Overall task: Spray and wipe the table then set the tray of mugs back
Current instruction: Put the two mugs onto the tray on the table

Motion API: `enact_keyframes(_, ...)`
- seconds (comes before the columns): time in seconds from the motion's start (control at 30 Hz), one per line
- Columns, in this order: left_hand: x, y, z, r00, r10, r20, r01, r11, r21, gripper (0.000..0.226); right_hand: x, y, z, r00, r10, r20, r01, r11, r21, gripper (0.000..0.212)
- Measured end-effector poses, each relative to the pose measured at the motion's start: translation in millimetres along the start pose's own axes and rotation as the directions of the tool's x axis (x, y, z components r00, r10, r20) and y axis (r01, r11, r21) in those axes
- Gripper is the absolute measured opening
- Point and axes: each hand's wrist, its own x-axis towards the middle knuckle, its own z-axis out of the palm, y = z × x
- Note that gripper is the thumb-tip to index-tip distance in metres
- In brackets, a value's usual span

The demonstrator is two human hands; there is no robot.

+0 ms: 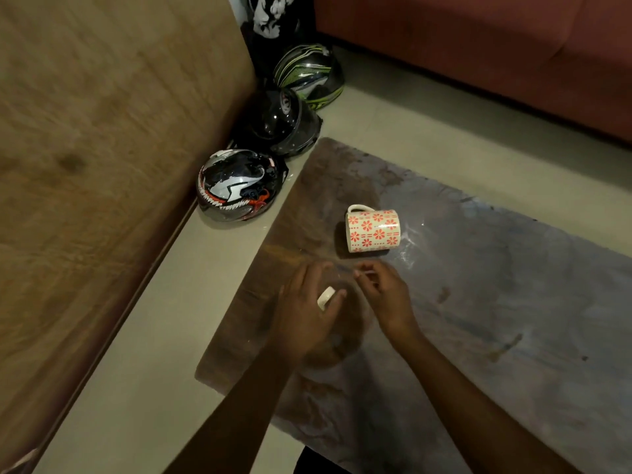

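Observation:
A white mug (373,230) with red flower print lies on its side on the dark glass-topped table (478,302), handle pointing away from me. Just in front of it, my left hand (307,313) grips a blurred brown round mug (345,340) from above, and its white handle shows between my fingers. My right hand (383,292) is beside it on the right, fingers curled at the mug's far edge with a thin white sliver at the fingertips. Blur hides whether it holds anything. No tray or spray bottle is in view.
Three motorcycle helmets stand on the floor past the table's left corner: a black-and-white fanged one (239,184), a black one (278,123) and a green-striped one (307,75). A tan sofa (85,165) runs along the left and a red sofa (478,46) along the back.

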Motion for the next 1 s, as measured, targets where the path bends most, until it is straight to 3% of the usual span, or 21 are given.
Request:
enact_keyframes(0.1,53,17,6,0.994,0.023,0.110,-0.015,0.997,-0.074,0.043,35,5,-34,0.988,-0.046,-0.144,0.036,0.997,-0.070,0.020)
enact_keyframes(0.2,99,25,31,0.977,0.015,0.211,-0.010,1.000,-0.022,0.056,71,18,-51,0.986,-0.061,-0.158,0.039,0.990,-0.139,0.028)
enact_keyframes(0.23,112,21,42,0.971,-0.037,0.236,0.038,0.999,-0.003,0.063,81,22,-52,0.990,-0.044,-0.132,0.024,0.988,-0.155,0.032)
enact_keyframes(0.3,134,10,61,0.928,-0.271,0.255,0.289,0.957,-0.036,0.074,95,28,-49,0.998,-0.007,-0.064,-0.005,0.983,-0.181,0.046)
enact_keyframes(0.37,147,6,73,0.785,-0.522,0.333,0.606,0.758,-0.241,0.063,104,34,-42,0.999,0.037,-0.009,-0.038,0.986,-0.164,0.063)
enact_keyframes(0.43,148,15,75,0.667,-0.584,0.462,0.745,0.526,-0.411,0.034,105,39,-35,0.995,0.103,0.010,-0.102,0.991,-0.087,0.065)
enact_keyframes(0.5,149,20,77,0.662,-0.554,0.505,0.747,0.434,-0.504,0.021,102,42,-30,0.987,0.158,-0.025,-0.158,0.987,0.011,0.057)
enact_keyframes(0.57,147,24,77,0.674,-0.520,0.524,0.734,0.393,-0.554,0.025,96,45,-28,0.975,0.215,-0.056,-0.206,0.969,0.139,0.052)
enact_keyframes(0.63,143,26,75,0.730,-0.476,0.490,0.683,0.494,-0.537,0.031,88,50,-24,0.967,0.251,-0.051,-0.234,0.947,0.220,0.049)
enact_keyframes(0.67,140,25,71,0.782,-0.431,0.451,0.620,0.615,-0.487,0.033,84,49,-23,0.962,0.271,-0.034,-0.255,0.936,0.241,0.049)
enact_keyframes(0.73,131,22,59,0.893,-0.235,0.383,0.368,0.873,-0.321,0.036,76,49,-20,0.948,0.314,0.049,-0.313,0.899,0.305,0.050)
enact_keyframes(0.8,115,17,45,0.914,-0.049,0.403,0.077,0.996,-0.053,0.031,63,46,-14,0.935,0.331,0.129,-0.356,0.865,0.353,0.050)
enact_keyframes(0.9,94,5,25,0.859,0.094,0.503,-0.290,0.900,0.326,0.031,43,41,1,0.911,0.347,0.224,-0.411,0.810,0.418,0.053)
enact_keyframes(1.0,79,-4,20,0.810,0.109,0.576,-0.411,0.806,0.426,0.028,33,41,22,0.906,0.327,0.270,-0.416,0.809,0.415,0.049)
